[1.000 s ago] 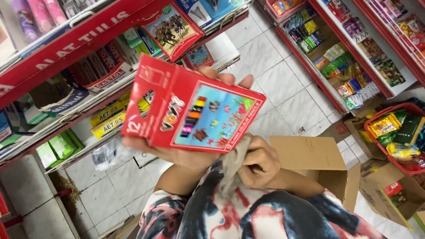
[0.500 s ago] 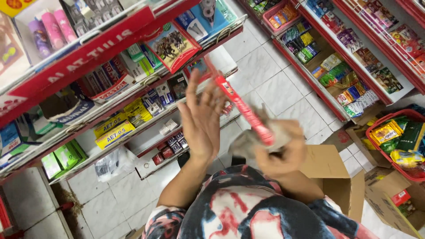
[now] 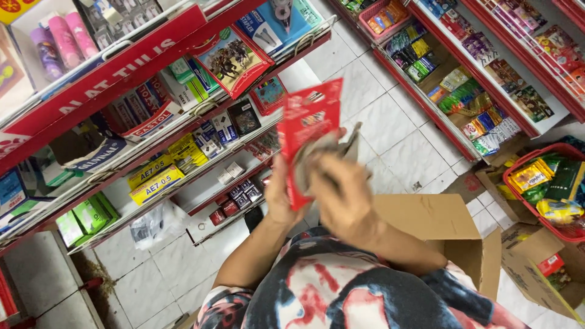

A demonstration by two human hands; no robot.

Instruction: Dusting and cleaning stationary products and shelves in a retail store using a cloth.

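Two hands in view: both are the wearer's own, raised above the open cardboard box [image 3: 439, 225]; I see no one else at work.
Item held: red flat pack [image 3: 312, 122], upright and slightly tilted, up in the air in front of the front edge of the shelf rack [image 3: 109, 79], touching neither the rack nor the box.
Left hand [image 3: 277, 198]: closed on the lower edge of the red flat pack, thumb side toward me; a firm pinch, as far as I can judge.
Right hand [image 3: 346, 195]: wrapped around a grey cloth [image 3: 352, 141], which is pressed against the near face of the pack (the fingers are blurred, so I cannot tell how tight the grip is).
Step in hand: I judge it to be wiping the pack's face with the cloth.
Next move calls for: a steady left-hand hold while the cloth crosses the face, without bending the thin card; then a free slot among the hanging goods if the pack is to be put up.
Nearby stock: yellow boxes [image 3: 155, 176] on a middle tier of the rack, and a red basket [image 3: 518, 159] of packets at the right edge of the view.
Floor: pale tiles [image 3: 390, 134], well below the hands.
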